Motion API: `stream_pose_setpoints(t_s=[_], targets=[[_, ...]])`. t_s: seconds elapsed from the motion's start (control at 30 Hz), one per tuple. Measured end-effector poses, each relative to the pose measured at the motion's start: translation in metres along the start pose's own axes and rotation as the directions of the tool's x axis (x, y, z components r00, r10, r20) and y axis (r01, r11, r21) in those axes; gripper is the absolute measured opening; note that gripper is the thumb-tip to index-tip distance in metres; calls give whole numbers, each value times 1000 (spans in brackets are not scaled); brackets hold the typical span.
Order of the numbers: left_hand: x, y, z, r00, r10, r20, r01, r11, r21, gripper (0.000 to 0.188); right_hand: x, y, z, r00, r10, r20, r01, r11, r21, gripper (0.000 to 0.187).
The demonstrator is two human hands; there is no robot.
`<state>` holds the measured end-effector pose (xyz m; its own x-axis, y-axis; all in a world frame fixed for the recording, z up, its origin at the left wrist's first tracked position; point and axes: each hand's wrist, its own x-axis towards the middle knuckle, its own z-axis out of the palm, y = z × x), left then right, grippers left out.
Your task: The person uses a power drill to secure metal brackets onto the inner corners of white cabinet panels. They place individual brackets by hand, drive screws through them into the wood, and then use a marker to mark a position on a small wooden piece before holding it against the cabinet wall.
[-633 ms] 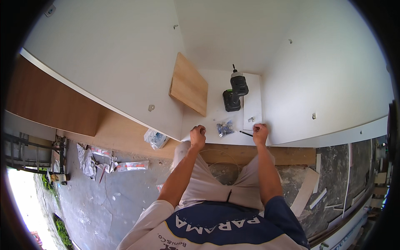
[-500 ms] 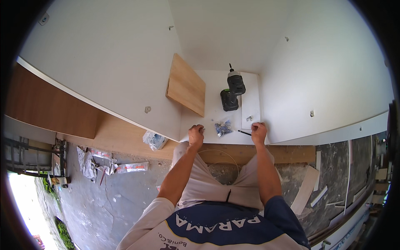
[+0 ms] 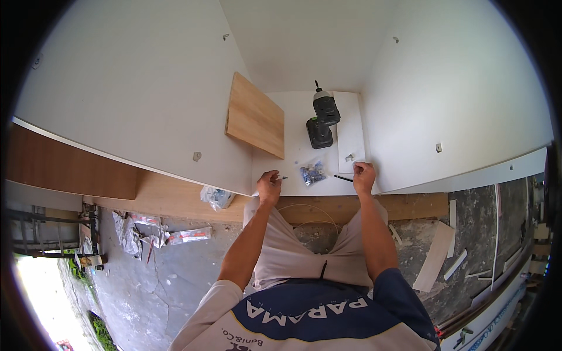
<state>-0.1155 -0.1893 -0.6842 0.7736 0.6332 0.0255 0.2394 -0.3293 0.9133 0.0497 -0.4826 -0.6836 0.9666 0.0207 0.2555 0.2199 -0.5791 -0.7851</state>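
My left hand is over the front edge of a white cabinet floor, fingers closed in a pinch. A small metal fitting shows at its fingertips. My right hand rests near a narrow white board, fingers curled together; what they hold, if anything, is hidden. Next to it lies a black pen, and a small metal bracket sits on the board. Between my hands is a clear plastic bag of small hardware. Beyond it a black cordless driver stands on its battery, bit pointing up.
A light wooden panel leans against the left white cabinet wall; the right wall carries small metal brackets. Another plastic bag sits outside on a brown board. Torn packaging and wood offcuts litter the concrete floor.
The view has shifted slightly. My left fingers have opened out a little from a tighter curl, and the metal fitting at their tips shows more plainly. My right hand stays about where it was.
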Motion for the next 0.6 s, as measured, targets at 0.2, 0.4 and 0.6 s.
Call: stream_pose_setpoints(t_s=[0.2, 0.4, 0.6], targets=[[5, 7, 8, 973, 143, 181, -189, 946, 265, 18, -3, -8, -2, 995, 84, -49, -76, 985, 153, 13], [6, -3, 12, 961, 215, 172, -256, 929, 266, 8, 1, -10, -11, 999, -12, 46, 14, 999, -34, 23], [5, 4, 14, 943, 300, 142, -330, 893, 307, 10, 1, -16, -11, 997, 54, 51, -64, 976, 208, 17]])
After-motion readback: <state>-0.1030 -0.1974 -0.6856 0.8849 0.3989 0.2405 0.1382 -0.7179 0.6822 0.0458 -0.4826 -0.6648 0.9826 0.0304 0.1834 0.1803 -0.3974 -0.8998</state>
